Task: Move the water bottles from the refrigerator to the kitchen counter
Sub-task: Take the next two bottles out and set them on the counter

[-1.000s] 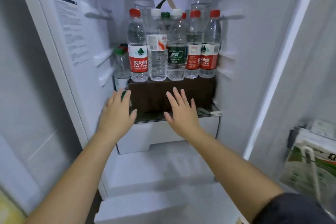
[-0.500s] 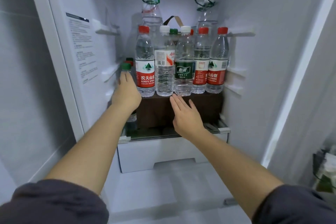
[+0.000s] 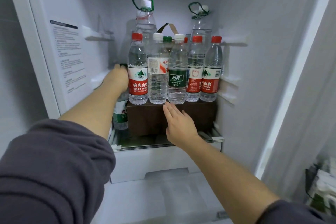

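Several water bottles stand in a row on a brown box (image 3: 198, 114) inside the open refrigerator: a red-label bottle (image 3: 137, 76) at the left, a white-capped bottle (image 3: 157, 80), a green-label bottle (image 3: 177, 80), then two more red-label bottles (image 3: 211, 76). A lower green-capped bottle (image 3: 120, 112) stands on the shelf left of the box. My left hand (image 3: 117, 78) grips its top, with the cap showing just above my fingers. My right hand (image 3: 179, 122) is flat and open in front of the box, fingertips just under the green-label bottle.
Two large jugs with green handles (image 3: 145, 22) stand behind the row. A glass shelf edge (image 3: 163, 145) and a white drawer (image 3: 163, 162) lie below the box. The refrigerator walls close in at left and right. Packages sit in the door bin (image 3: 321, 189) at the lower right.
My left hand went deeper and up beside the box and closed round the top of the green-capped bottle. My right hand rose toward the base of the bottle row. The camera moved closer.
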`<state>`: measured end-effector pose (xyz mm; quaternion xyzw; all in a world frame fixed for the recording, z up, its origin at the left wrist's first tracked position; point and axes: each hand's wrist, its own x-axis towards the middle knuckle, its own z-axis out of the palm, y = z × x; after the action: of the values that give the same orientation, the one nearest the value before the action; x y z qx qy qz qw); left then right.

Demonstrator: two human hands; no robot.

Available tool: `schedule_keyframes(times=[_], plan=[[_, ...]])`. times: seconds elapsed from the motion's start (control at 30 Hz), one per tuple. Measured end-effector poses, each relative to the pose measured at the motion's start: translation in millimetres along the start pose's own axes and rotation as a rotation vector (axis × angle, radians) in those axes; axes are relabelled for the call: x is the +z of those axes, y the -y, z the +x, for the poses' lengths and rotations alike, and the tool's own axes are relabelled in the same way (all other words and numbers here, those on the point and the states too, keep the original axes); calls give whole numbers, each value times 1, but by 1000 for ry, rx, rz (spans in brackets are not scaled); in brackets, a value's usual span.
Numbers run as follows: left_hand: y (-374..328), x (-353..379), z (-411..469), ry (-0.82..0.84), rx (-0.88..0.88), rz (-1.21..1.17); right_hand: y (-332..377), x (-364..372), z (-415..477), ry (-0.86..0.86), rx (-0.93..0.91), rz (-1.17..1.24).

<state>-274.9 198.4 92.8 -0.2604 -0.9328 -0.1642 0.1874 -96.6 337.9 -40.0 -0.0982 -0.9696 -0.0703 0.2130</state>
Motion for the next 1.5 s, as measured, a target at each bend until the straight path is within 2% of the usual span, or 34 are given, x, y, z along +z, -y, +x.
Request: schedule_keyframes(times=[0.27, 0.43, 0.57, 0.73, 1.03, 1.17, 1.27, 1.33, 1.4, 1.5], plan=[[-6, -18, -41, -82, -54, 74, 2, -4, -1, -2, 2, -36], [-9, -45, -63, -142, 28, 157, 3, -4, 0, -5, 15, -42], [-9, -78, -65, -124, 121, 170, 5, -6, -1, -12, 20, -23], [-18, -70, -74, -57, 220, 79, 4, -7, 0, -11, 25, -9], [-29, -34, -70, -25, 248, -104, 1, -2, 0, -54, 27, 83], [-26, -23, -75, -142, 268, -211, 6, 3, -5, -106, 66, 273], [-22, -12, -84, -211, 250, -408, 22, 17, -13, -126, 174, 553], [-18, -4, -93, -188, 228, -542, 37, 24, -14, -128, 257, 748], [-9, 6, -102, -152, 214, -499, 51, 25, -9, -121, 300, 904], [14, 25, -115, -56, 129, -244, 63, 23, 3, -142, 346, 984]])
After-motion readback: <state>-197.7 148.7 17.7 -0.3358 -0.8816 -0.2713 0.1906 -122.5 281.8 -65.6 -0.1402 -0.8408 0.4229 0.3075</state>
